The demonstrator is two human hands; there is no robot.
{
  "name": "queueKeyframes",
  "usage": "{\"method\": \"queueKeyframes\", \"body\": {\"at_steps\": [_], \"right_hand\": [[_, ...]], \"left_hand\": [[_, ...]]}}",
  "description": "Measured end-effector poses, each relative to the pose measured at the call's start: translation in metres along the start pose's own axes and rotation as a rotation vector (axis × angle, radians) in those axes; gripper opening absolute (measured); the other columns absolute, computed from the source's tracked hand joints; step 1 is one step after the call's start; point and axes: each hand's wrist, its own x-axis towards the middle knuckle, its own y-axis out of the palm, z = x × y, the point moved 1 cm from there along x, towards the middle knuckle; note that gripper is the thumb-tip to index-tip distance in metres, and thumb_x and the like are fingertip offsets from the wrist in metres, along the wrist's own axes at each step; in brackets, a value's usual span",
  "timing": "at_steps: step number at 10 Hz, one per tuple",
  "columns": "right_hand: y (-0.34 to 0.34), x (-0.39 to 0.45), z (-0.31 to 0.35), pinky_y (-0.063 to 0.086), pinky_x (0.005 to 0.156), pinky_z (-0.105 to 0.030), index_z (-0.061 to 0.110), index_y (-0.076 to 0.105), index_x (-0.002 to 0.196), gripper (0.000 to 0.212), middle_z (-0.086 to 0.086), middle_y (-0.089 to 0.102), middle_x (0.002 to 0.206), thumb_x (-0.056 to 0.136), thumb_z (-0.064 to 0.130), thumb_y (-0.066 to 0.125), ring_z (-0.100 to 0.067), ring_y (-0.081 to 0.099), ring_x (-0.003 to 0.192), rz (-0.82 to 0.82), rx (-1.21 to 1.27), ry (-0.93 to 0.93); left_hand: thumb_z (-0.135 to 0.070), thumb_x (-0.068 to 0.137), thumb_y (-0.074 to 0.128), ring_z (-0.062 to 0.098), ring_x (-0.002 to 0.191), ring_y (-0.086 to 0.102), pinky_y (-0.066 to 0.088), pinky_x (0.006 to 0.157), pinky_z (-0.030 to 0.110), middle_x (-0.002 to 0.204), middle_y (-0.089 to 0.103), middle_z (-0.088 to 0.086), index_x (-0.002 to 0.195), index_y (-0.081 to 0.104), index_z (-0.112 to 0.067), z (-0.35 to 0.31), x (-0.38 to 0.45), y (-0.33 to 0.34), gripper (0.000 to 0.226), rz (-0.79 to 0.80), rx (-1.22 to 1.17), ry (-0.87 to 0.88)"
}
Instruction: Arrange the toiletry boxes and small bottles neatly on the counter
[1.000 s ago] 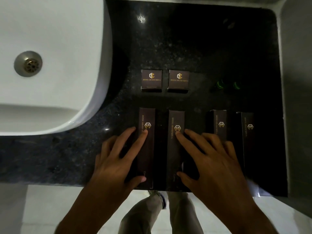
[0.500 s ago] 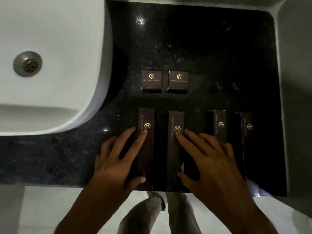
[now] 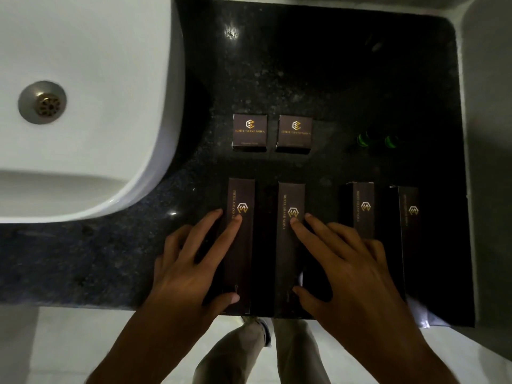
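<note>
Almost nothing has moved over the last second: my hands sit on the same two boxes, and the boxes have barely shifted, if at all. I take that to mean I am only squaring them up, and that the layout is close to finished.

My left hand [image 3: 191,267] lies flat and spread on the long dark-brown cardboard box with a gold logo [image 3: 240,217] at the left of the near row, index finger on top, thumb at its near end. My right hand [image 3: 352,264] rests the same way on the second long brown box [image 3: 291,200] beside it, fingers splayed, pressing rather than gripping. Neither hand lifts anything.

To the right, clear of my fingers, stand a third long box [image 3: 363,209] and a fourth [image 3: 408,214] near the edge of the black speckled stone desk [image 3: 277,65]. Beyond my fingertips sit two small square brown boxes [image 3: 250,133] side by side, and farther right two small bottles with green caps [image 3: 363,139], dim and hard to make out. The white ceramic basin [image 3: 83,79] lies well to my left.
</note>
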Motion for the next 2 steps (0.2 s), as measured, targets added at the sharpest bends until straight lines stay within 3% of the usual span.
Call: {"method": "queueKeyframes", "body": {"at_steps": [1,2], "right_hand": [[-0.010,0.001,0.000,0.030,0.093,-0.044,0.032,0.030,0.150,0.100,0.001,0.041,0.151,0.062,0.055,0.073,-0.022,0.035,0.129,-0.015,-0.030,0.014],[-0.047,-0.009,0.001,0.031,0.091,-0.046,0.036,0.029,0.150,0.092,0.008,0.040,0.149,0.067,0.060,0.062,-0.017,0.032,0.126,-0.108,0.015,0.085]], "left_hand": [[-0.059,0.062,0.067,0.032,0.136,0.027,0.040,0.099,0.061,0.161,0.015,-0.009,0.151,0.011,-0.047,0.001,0.005,-0.004,0.107,-0.016,-0.048,-0.017],[-0.061,0.061,0.064,0.024,0.139,0.022,0.037,0.107,0.052,0.160,0.012,-0.017,0.149,0.010,-0.052,-0.009,-0.002,-0.018,0.104,-0.030,-0.204,-0.083]]}}
